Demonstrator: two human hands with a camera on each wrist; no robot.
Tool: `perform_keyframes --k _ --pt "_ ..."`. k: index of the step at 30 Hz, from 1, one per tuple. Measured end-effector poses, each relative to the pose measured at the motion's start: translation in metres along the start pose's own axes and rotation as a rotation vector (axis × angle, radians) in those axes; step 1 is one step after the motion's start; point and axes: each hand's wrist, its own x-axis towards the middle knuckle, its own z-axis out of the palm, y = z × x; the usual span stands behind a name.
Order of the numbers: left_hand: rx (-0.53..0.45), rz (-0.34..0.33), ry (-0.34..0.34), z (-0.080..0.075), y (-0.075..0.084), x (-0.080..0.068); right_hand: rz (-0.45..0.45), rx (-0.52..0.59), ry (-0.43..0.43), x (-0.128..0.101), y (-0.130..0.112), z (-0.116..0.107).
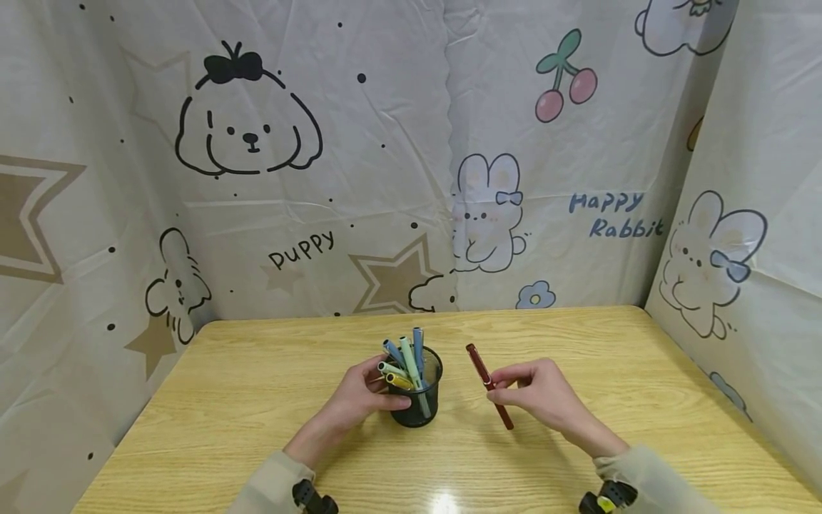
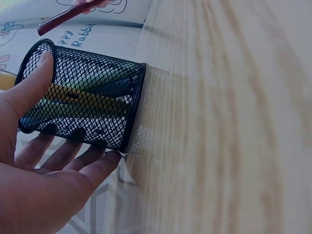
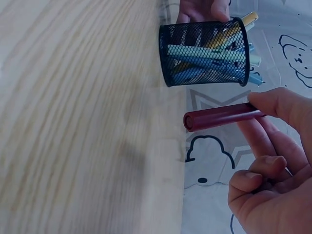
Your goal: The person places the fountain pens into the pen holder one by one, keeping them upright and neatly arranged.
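A black mesh pen cup (image 1: 416,417) stands upright on the table, holding several pens in blue, pale green and yellow. My left hand (image 1: 359,395) holds the cup from its left side. In the left wrist view, the thumb (image 2: 36,80) lies along the near side of the mesh, with the other fingers round the opposite side. To the right of the cup, my right hand (image 1: 542,395) pinches a dark red pen (image 1: 481,368) around its middle, between thumb and fingertips. The pen slants, upper end to the left, apart from the cup.
The light wood-grain table (image 1: 270,371) runs back to a pale cloth backdrop (image 1: 398,93) printed with cartoon animals, stars and lettering. The cloth also hangs along the left and right sides. Both wrists carry small dark strapped devices.
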Motion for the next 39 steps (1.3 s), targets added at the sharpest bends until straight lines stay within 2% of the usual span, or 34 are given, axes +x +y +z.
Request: perform_keyframes --k 26,39 --pt "-0.002 -0.007 -0.003 0.000 0.002 -0.001 -0.123 0.074 0.066 0.025 -0.042 0.017" --pt "-0.004 -0.009 -0.009 0.000 0.003 -0.001 -0.195 0.124 0.093 0.033 -0.055 0.028"
